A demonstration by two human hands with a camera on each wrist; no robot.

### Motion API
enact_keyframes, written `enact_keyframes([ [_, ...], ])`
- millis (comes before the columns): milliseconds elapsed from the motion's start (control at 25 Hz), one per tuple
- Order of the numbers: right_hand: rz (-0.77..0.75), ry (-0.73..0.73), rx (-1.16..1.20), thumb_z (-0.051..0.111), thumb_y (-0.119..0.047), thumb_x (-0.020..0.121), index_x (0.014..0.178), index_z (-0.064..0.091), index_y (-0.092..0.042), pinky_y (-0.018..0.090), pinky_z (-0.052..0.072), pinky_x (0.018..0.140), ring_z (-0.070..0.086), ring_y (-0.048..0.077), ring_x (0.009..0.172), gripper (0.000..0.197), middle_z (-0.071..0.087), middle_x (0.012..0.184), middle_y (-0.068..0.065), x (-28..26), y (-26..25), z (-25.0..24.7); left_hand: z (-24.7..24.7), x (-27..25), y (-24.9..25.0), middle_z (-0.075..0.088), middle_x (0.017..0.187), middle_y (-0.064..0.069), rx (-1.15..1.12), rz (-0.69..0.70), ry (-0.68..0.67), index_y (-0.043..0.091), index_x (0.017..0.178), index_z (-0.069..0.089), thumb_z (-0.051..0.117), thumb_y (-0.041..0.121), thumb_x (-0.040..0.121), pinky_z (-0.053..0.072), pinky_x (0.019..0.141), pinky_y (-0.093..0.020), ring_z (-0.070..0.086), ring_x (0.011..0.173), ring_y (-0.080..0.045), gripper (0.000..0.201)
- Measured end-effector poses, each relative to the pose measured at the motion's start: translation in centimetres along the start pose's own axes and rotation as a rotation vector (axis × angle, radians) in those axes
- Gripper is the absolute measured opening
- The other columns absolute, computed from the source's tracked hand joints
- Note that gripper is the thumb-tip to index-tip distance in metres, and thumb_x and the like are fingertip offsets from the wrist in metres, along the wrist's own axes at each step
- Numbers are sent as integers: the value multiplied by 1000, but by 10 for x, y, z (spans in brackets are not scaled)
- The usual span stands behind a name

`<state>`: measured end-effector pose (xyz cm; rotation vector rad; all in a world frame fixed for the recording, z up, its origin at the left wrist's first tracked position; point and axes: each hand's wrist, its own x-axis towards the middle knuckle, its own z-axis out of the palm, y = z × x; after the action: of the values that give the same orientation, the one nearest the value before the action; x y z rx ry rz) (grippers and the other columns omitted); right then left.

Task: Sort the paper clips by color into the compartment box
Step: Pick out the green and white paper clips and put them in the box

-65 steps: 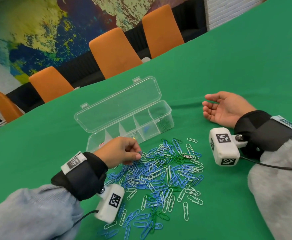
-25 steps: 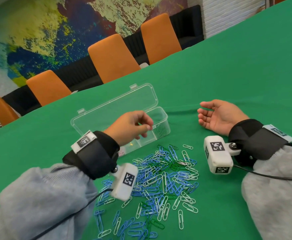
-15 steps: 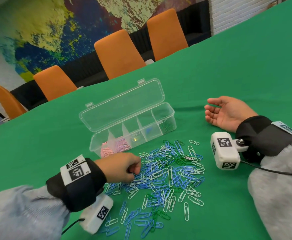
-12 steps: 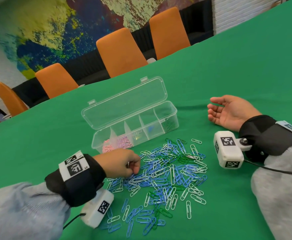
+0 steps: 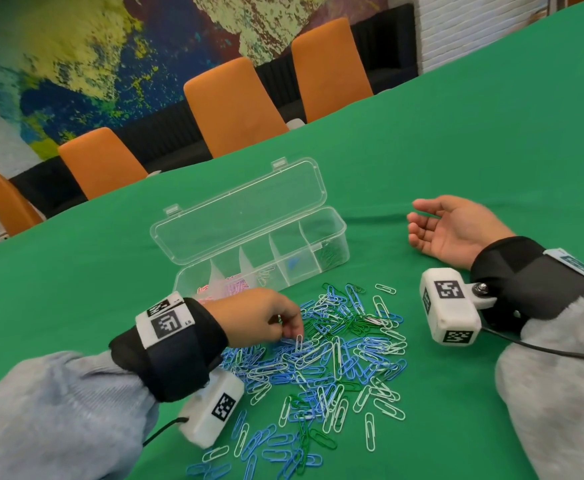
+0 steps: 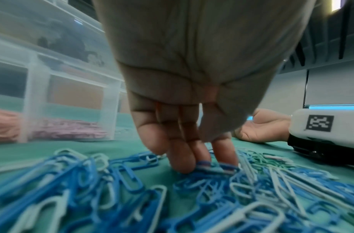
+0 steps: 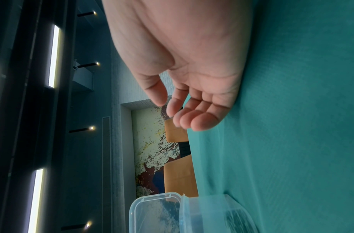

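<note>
A clear compartment box (image 5: pixel 304 271) stands open on the green table, lid (image 5: pixel 242 209) tipped back. Its left cells hold pink clips (image 5: pixel 228 289); further right are a few blue clips (image 5: pixel 294 263) and green clips (image 5: pixel 330 254). A pile of blue, white and green paper clips (image 5: pixel 346 358) lies in front of it. My left hand (image 5: pixel 290 332) reaches down into the pile's left edge. In the left wrist view its fingertips and thumb (image 6: pixel 208 164) pinch a clip on the cloth; the clip's colour is blurred. My right hand (image 5: pixel 417 220) rests palm up, holding nothing, to the right of the box.
Orange chairs (image 5: pixel 235 105) line the table's far edge below a painted wall. The wrist camera blocks (image 5: pixel 451 310) sit close to the pile. Loose clips (image 5: pixel 370 431) are strewn towards me. Bare green cloth (image 5: pixel 491 150) stretches behind and to the right of the box.
A second ago my left hand hovered over the box; it has come back down to the pile's left side and closed its fingertips on a clip. The right hand has stayed put.
</note>
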<state>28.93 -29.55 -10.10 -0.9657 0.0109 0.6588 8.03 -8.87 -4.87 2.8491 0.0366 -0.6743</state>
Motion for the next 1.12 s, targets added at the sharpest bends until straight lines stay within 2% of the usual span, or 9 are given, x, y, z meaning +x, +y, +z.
enact_keyframes([
  [120, -3, 3, -1, 38, -13, 94, 88, 53, -13, 18, 50, 46, 49, 15, 64, 16, 51, 75, 5, 1, 0, -1, -6, -14, -8, 68, 86, 8, -15, -50, -74, 22, 92, 71, 50, 3, 85, 50, 79, -21, 61, 74, -2, 29],
  [200, -4, 1, -4, 38, -14, 94, 88, 53, -14, 18, 50, 46, 49, 15, 64, 16, 51, 76, 5, 0, 0, 0, -11, -23, -17, 67, 84, 11, 32, -93, -87, 24, 92, 71, 50, 5, 86, 48, 76, -18, 60, 73, -3, 29],
  [360, 1, 2, -15, 38, -14, 94, 87, 53, -14, 18, 49, 47, 49, 15, 64, 17, 51, 76, 5, -2, 0, 1, -15, -28, -32, 60, 79, 19, 34, -174, 34, 28, 92, 63, 52, 11, 91, 41, 62, -6, 54, 63, 3, 20],
  [520, 2, 6, -22, 37, -14, 94, 86, 52, -14, 18, 49, 47, 48, 15, 64, 17, 50, 76, 5, -4, -1, 2, -2, -25, -39, 56, 79, 17, 45, -195, 68, 31, 100, 61, 52, 14, 91, 35, 58, -4, 49, 57, 8, 22],
  [680, -2, 1, -17, 38, -14, 94, 85, 52, -14, 17, 50, 46, 48, 15, 65, 17, 50, 76, 5, -3, -1, 1, 9, -23, -42, 55, 80, 15, 28, -229, 114, 30, 103, 61, 51, 14, 91, 35, 59, -8, 46, 63, 4, 22],
  [800, -3, 1, -26, 37, -15, 95, 85, 52, -14, 17, 49, 46, 48, 15, 65, 18, 50, 76, 4, -2, 0, 0, 5, -24, -38, 56, 79, 14, 6, -217, 130, 32, 100, 61, 51, 14, 91, 37, 61, -12, 46, 60, 3, 22],
  [960, -2, 0, -25, 37, -15, 95, 85, 52, -14, 17, 49, 45, 48, 15, 65, 18, 50, 76, 5, -1, 0, 1, -4, -15, -15, 54, 72, 14, 16, -132, 223, 28, 97, 63, 52, 13, 90, 33, 55, -9, 44, 52, 5, 20],
  [1040, -2, 3, -24, 36, -14, 95, 85, 52, -14, 17, 50, 45, 48, 15, 65, 19, 50, 76, 5, -1, 0, 1, -6, -4, 0, 55, 72, 14, 41, -72, 215, 26, 97, 64, 56, 15, 89, 32, 54, -7, 44, 53, 4, 15],
  [1120, 1, 3, -26, 36, -14, 95, 85, 52, -14, 18, 49, 44, 48, 15, 64, 19, 50, 76, 5, -2, 0, 1, -4, 8, 10, 59, 79, 11, 90, -51, 164, 21, 100, 64, 60, 20, 89, 33, 57, -8, 45, 58, 3, 12],
])
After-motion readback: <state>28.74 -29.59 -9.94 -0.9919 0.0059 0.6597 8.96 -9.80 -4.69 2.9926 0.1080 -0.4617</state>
